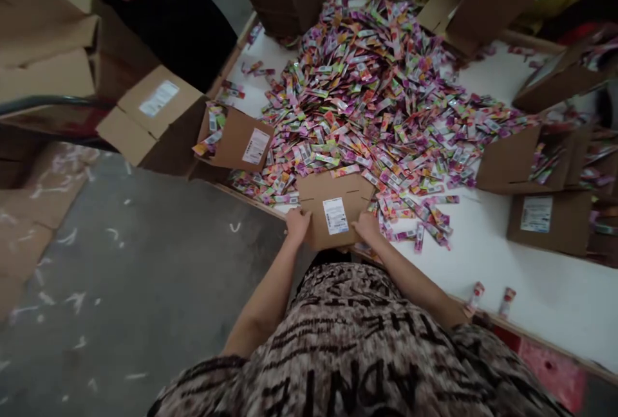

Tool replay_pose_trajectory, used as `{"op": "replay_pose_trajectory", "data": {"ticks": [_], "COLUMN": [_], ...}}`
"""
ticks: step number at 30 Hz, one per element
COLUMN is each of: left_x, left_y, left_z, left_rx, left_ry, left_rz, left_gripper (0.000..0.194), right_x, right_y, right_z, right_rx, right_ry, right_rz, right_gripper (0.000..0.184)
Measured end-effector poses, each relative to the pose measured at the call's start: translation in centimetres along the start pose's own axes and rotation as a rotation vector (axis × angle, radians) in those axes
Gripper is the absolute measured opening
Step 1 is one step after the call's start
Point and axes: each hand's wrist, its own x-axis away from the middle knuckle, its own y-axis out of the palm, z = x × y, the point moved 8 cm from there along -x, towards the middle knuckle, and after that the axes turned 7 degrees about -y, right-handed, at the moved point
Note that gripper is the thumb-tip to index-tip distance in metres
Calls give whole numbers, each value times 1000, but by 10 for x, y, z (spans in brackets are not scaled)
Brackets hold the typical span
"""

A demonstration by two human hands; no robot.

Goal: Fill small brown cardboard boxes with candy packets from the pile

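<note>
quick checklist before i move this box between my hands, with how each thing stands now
1. Left hand on the box: ok, at its left side.
2. Right hand on the box: ok, at its right side.
3. Shipping label in view: ok, it faces up toward you.
4. Far edge free of packets: not ok, they lie right along it.
5. Contents of the box: cannot tell, the inside is hidden.
</note>
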Motion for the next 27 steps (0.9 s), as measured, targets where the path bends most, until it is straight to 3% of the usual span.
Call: {"op": "replay_pose_trajectory", "data": {"ticks": [2, 4, 6, 8, 11, 13, 15, 18, 20, 23, 27], "left_x": [-2, -4, 1, 11, 17, 15, 12, 12, 18, 29, 43], "left_y": [-10, -36, -75, -114, -147, -148, -135, -107, -95, -100, -118], "left_z": [-4, 10, 41, 76, 112, 117, 110, 96, 88, 81, 87], "left_rx": [9, 133, 372, 614, 875, 1029, 1153, 1179, 1123, 1046, 1000], "left_ry": [7, 111, 326, 534, 599, 502, 403, 304, 272, 300, 543], "left_rz": [-20, 50, 183, 266, 268, 264, 251, 191, 145, 136, 74], "left_gripper": [32, 45, 68, 83, 82, 75, 70, 68, 66, 69, 70], "right_x": [12, 26, 44, 63, 87, 90, 85, 74, 73, 74, 67], "right_y": [-9, -32, -66, -102, -135, -147, -147, -120, -108, -120, -138], "right_z": [3, 0, -20, -54, -88, -77, -43, 1, 10, -3, -20], "right_rx": [-132, -342, -488, -496, -380, -358, -465, -786, -934, -996, -1079], "right_ry": [16, -43, -181, -384, -595, -551, -389, -120, -33, -103, -253], "right_rz": [53, 101, 162, 213, 249, 353, 487, 579, 684, 791, 633], "right_gripper": [47, 37, 30, 28, 29, 28, 31, 48, 53, 51, 47]}}
